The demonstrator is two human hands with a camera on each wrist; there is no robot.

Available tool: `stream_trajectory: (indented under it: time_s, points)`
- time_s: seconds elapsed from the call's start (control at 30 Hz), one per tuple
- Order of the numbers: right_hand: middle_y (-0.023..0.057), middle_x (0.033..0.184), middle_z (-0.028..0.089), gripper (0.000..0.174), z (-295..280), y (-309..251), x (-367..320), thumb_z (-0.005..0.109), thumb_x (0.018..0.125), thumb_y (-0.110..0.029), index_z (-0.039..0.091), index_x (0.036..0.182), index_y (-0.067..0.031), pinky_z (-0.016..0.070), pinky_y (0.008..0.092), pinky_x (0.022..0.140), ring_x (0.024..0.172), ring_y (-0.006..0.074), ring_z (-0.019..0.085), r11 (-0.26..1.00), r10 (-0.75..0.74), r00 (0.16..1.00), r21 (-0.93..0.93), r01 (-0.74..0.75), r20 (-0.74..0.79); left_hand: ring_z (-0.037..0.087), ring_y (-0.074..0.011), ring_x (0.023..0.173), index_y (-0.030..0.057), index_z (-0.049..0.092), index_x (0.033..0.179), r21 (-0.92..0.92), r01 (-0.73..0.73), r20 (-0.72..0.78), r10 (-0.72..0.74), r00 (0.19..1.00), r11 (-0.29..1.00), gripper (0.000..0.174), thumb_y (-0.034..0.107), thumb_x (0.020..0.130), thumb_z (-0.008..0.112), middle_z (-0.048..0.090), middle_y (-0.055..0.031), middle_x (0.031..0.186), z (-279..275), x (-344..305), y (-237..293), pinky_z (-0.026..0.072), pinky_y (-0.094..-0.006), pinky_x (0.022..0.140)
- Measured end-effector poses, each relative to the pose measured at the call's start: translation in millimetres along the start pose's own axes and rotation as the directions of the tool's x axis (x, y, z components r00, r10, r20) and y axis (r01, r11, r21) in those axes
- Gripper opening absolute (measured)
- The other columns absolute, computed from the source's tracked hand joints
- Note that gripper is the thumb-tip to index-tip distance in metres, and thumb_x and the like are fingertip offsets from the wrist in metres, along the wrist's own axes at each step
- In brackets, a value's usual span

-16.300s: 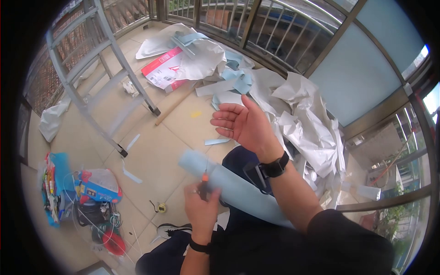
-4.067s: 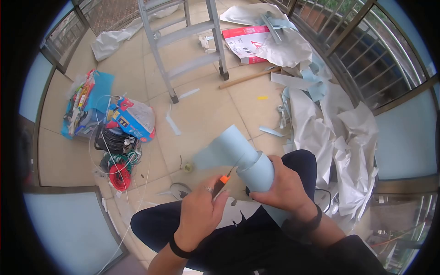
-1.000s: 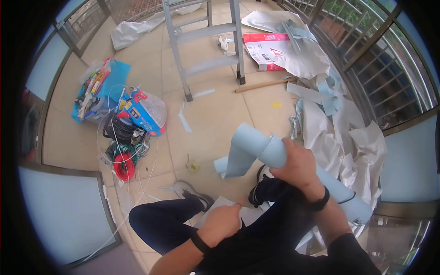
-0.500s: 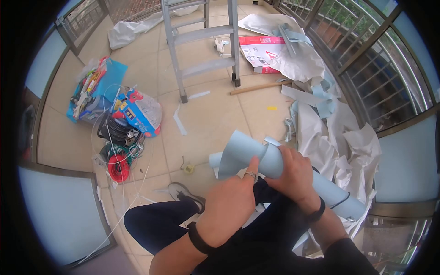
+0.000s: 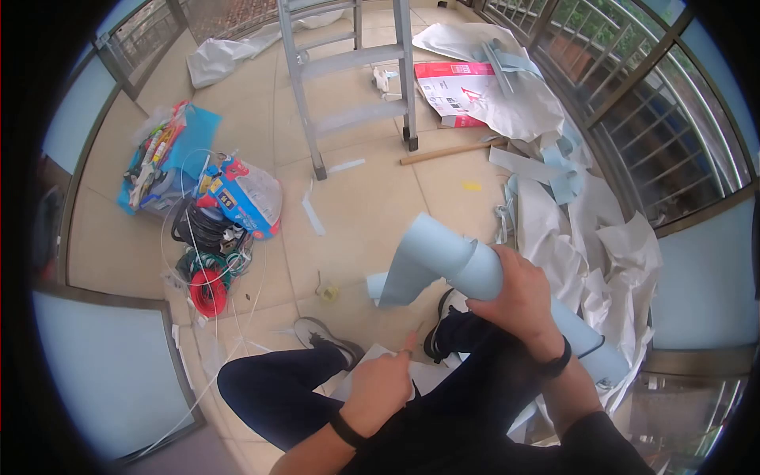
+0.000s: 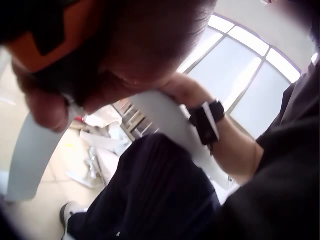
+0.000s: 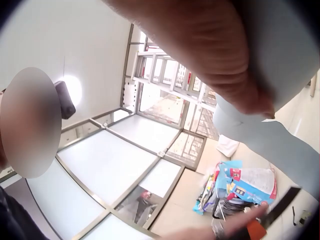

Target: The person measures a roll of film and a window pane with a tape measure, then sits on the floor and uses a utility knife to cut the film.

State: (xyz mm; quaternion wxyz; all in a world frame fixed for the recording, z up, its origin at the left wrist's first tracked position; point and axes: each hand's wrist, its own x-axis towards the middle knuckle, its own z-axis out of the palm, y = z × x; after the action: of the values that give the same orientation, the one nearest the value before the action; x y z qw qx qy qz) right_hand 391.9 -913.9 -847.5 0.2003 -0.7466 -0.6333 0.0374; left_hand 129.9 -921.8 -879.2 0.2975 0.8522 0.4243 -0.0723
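Note:
My right hand grips a long roll of light-blue sheet, thumb underneath and fingers over the top. The roll slants across my right thigh, and a loose flap curls down from its far end. Lower and to the left, my left hand is in front of my lap, index finger extended, apart from the roll. It holds a utility knife, whose orange and black body and dark blade show in the right wrist view. In the left wrist view the knife's orange part is close to the lens.
A stepladder stands ahead. Crumpled white sheeting and blue offcuts lie along the right railing. Bags and tools sit at left with a red coil and thin loose cords. A tape measure lies near my shoe.
Half a second ago my left hand reached up at the roll's flap; it has drawn back toward my lap. My right hand keeps its grip, and the roll's far end has risen slightly.

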Motion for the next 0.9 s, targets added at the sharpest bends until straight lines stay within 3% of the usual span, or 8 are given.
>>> stream_trajectory:
  time_s: [0.07,0.13,0.17,0.27,0.33,0.63,0.73,0.9]
  points:
    - [0.0146,0.097,0.070,0.069,-5.9,0.3,-7.3,0.086,0.061,-0.027,0.060,0.122,-0.0070,0.0558,0.0484,0.075,0.086,0.0382,0.070,0.999,0.042,0.999,0.032,-0.042,0.011,0.071,-0.0389,0.073,0.0104,0.047,0.155,0.009,0.052,0.060,-0.053,0.997,0.999,0.067,0.010,0.089,0.058,0.070,-0.0189,0.084,2.4,-8.6,-12.7,0.0582,-0.0495,0.067]
    - [0.0155,0.098,0.070,0.071,-7.4,0.9,-3.4,0.087,0.062,-0.028,0.060,0.123,-0.0059,0.0560,0.0491,0.076,0.087,0.0383,0.070,0.997,-0.016,0.999,0.078,0.018,-0.029,0.071,-0.0383,0.072,0.0116,0.047,0.155,-0.027,0.060,-0.106,-0.063,0.992,0.998,0.066,0.010,0.090,0.059,0.069,-0.0183,0.084,-9.4,-14.1,-19.3,0.0577,-0.0482,0.064]
    - [0.0155,0.098,0.070,0.071,-7.6,-0.3,-3.1,0.087,0.062,-0.028,0.060,0.123,-0.0059,0.0560,0.0491,0.076,0.087,0.0383,0.070,0.997,-0.019,0.999,0.076,0.021,-0.029,0.071,-0.0383,0.072,0.0116,0.047,0.155,-0.029,0.060,-0.109,-0.063,0.992,0.998,0.066,0.010,0.090,0.059,0.069,-0.0183,0.084,-16.3,-17.2,-17.0,0.0577,-0.0482,0.064]
    - [0.0159,0.100,0.070,0.070,-5.1,-4.7,-5.7,0.086,0.062,-0.028,0.060,0.124,-0.0062,0.0556,0.0491,0.076,0.089,0.0383,0.069,0.998,-0.016,1.000,0.066,0.015,0.010,0.071,-0.0370,0.076,0.0112,0.050,0.152,-0.104,0.009,-0.205,-0.031,0.978,0.995,0.062,0.007,0.092,0.064,0.073,-0.0168,0.091,-47.6,-24.9,-5.2,0.0563,-0.0460,0.066]
    - [0.0137,0.106,0.071,0.076,-0.8,-6.6,-10.7,0.090,0.058,-0.026,0.059,0.126,-0.0078,0.0555,0.0465,0.083,0.098,0.0366,0.070,1.000,0.009,1.000,-0.002,-0.009,-0.002,0.070,-0.0367,0.075,0.0111,0.049,0.153,-0.132,-0.015,-0.233,-0.017,0.972,0.991,0.065,0.005,0.091,0.065,0.072,-0.0164,0.092,-62.6,-25.1,7.8,0.0550,-0.0449,0.064]
    - [0.0115,0.110,0.068,0.080,1.3,-22.2,-25.4,0.092,0.057,-0.027,0.057,0.127,-0.0088,0.0487,0.0472,0.082,0.098,0.0343,0.069,0.997,-0.010,1.000,-0.077,0.010,-0.005,0.068,-0.0373,0.074,0.0099,0.047,0.155,-0.195,-0.161,-0.354,0.083,0.931,0.967,0.066,0.005,0.091,0.064,0.068,-0.0167,0.087,-78.5,2.7,34.7,0.0547,-0.0454,0.065]
    - [0.0090,0.098,0.065,0.064,1.0,-23.7,-24.2,0.083,0.064,-0.025,0.060,0.122,-0.0090,0.0487,0.0454,0.078,0.089,0.0314,0.067,0.995,-0.062,0.995,-0.087,0.055,-0.076,0.069,-0.0358,0.074,0.0095,0.047,0.154,-0.132,-0.136,-0.299,0.091,0.950,0.982,0.065,0.006,0.092,0.064,0.068,-0.0157,0.086,-75.7,7.3,43.9,0.0554,-0.0447,0.065]
    - [0.0084,0.098,0.065,0.063,2.5,-24.2,-24.6,0.083,0.064,-0.025,0.061,0.121,-0.0092,0.0483,0.0445,0.077,0.090,0.0308,0.066,0.995,-0.065,0.995,-0.086,0.058,-0.082,0.068,-0.0342,0.064,0.0105,0.050,0.154,-0.077,-0.141,-0.298,0.112,0.948,0.987,0.065,0.010,0.091,0.063,0.065,-0.0143,0.080,-74.2,14.9,51.4,0.0556,-0.0449,0.058]
